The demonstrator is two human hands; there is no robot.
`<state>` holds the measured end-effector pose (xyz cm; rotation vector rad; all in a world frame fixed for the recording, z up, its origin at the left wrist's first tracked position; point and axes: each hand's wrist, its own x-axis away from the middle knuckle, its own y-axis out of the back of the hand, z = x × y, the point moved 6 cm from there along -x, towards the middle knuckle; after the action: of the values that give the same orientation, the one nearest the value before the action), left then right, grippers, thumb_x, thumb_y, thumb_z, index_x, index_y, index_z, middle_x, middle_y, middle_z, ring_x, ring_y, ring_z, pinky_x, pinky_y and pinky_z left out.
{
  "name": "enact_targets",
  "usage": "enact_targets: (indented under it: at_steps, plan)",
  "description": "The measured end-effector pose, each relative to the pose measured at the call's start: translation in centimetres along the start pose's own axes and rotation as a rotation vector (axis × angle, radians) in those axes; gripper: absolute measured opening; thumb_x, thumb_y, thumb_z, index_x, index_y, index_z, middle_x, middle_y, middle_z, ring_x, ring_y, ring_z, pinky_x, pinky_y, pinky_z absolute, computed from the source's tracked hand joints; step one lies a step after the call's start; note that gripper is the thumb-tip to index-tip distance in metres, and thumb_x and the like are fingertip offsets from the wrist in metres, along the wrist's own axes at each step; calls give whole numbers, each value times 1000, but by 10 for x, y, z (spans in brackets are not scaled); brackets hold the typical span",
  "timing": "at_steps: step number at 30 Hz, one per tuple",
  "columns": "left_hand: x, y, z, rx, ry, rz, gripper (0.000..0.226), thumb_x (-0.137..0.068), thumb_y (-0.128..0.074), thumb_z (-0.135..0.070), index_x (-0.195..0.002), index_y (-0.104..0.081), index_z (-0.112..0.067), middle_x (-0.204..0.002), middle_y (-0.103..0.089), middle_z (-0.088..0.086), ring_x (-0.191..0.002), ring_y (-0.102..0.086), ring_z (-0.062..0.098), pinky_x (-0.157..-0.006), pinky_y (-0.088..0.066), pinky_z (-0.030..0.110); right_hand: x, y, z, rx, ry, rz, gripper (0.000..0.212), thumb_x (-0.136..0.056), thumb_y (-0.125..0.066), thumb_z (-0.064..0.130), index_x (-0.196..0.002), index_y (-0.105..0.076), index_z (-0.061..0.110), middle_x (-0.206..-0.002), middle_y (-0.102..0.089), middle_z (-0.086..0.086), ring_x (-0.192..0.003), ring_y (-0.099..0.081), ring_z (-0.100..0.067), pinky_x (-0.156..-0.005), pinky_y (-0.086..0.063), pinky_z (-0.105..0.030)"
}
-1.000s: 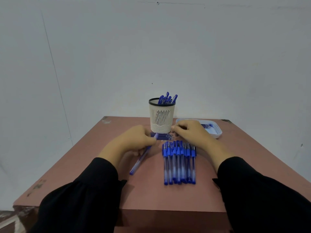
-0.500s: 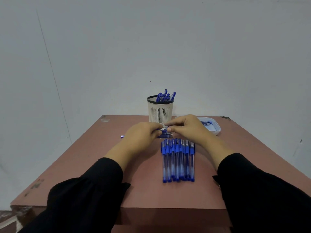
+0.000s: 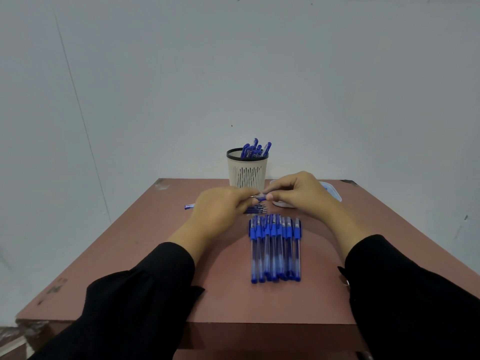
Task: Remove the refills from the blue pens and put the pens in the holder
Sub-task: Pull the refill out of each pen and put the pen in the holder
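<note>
Approx. midway, judged from layout. Several blue pens (image 3: 255,149) were already stood in the holder (image 3: 247,170) at table (image 3: 145,255) rear. A row of pens (image 3: 275,248) was laid flat near centre, untouched. Pulled refills (image 3: 255,210) were piled just behind the row. One pen (image 3: 259,196) was pinched at both ends btwn left hand (image 3: 220,209) and right hand (image 3: 296,190), its far end (image 3: 189,206) seen sticking out left; disassembly likely in hand. White tray (image 3: 335,193) sat right of holder.
</note>
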<state>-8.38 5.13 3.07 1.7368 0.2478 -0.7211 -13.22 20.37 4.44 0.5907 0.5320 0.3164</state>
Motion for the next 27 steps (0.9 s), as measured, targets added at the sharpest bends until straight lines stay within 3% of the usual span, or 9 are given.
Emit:
enact_targets:
  at_steps: [3,7,9,13,16,20,22,24,27]
  plan:
    - [-1,-3,8,24,74,20,38,-99,-35,-46,-133,-50,-37,-119,-65,-7,-107,-57,14,-75,-40,27,1,12,-8,69,-23,-38,20,-82,-72,11,-77,-73,30,-83,-69,17,-83,-62,3,-71,-45,-9]
    - [0,-1,26,102,176,1,38,-100,-35,-35,-136,-48,-29,-130,-58,-6,-119,-51,16,-92,-44,32,3,32,-28,209,-111,-130,11,-80,-74,15,-80,-74,26,-83,-67,16,-82,-60,-1,-82,-48,-23]
    - [1,1,27,126,203,-10,34,-98,-39,-30,-128,-56,-25,-123,-62,-4,-113,-54,18,-90,-46,36,8,33,-30,361,-151,-78,9,-81,-72,21,-84,-72,30,-87,-68,15,-77,-56,2,-77,-44,-20]
    - [1,1,24,118,203,-7,20,-94,-47,-29,-99,-63,-18,-92,-63,-3,-86,-56,16,-69,-46,33,19,29,-26,599,-173,-11,10,-84,-64,25,-87,-69,34,-76,-56,23,-64,-43,11,-55,-32,2]
    - [0,-2,25,149,158,0,17,-94,-50,-26,-98,-64,-17,-91,-62,-4,-86,-53,15,-69,-43,30,16,25,-30,565,-199,-13,13,-79,-69,22,-81,-68,35,-89,-67,14,-67,-47,8,-57,-34,-10]
    - [-2,-4,25,188,97,-29,23,-93,-51,-14,-110,-66,-14,-99,-65,2,-97,-50,20,-81,-42,31,17,30,-32,607,-225,1,21,-81,-69,28,-101,-72,32,-94,-64,17,-68,-46,6,-56,-26,-7]
    - [-1,-3,23,184,80,-65,28,-94,-53,-17,-119,-64,-19,-100,-64,2,-98,-49,20,-84,-41,32,14,30,-32,577,-205,-34,19,-82,-68,30,-100,-72,32,-99,-65,17,-80,-50,1,-64,-34,-11]
    - [0,-1,20,191,66,-100,30,-94,-55,-21,-123,-63,-23,-96,-59,0,-95,-48,19,-83,-41,32,9,27,-30,412,-153,-99,12,-85,-67,31,-96,-73,29,-97,-68,13,-88,-57,-5,-76,-44,-22]
    - [-1,3,10,161,12,-124,28,-93,-56,-23,-120,-64,-18,-98,-63,1,-93,-51,20,-81,-43,34,8,13,-15,102,-66,-149,18,-91,-60,38,-83,-72,28,-81,-69,9,-79,-61,-7,-72,-46,-25]
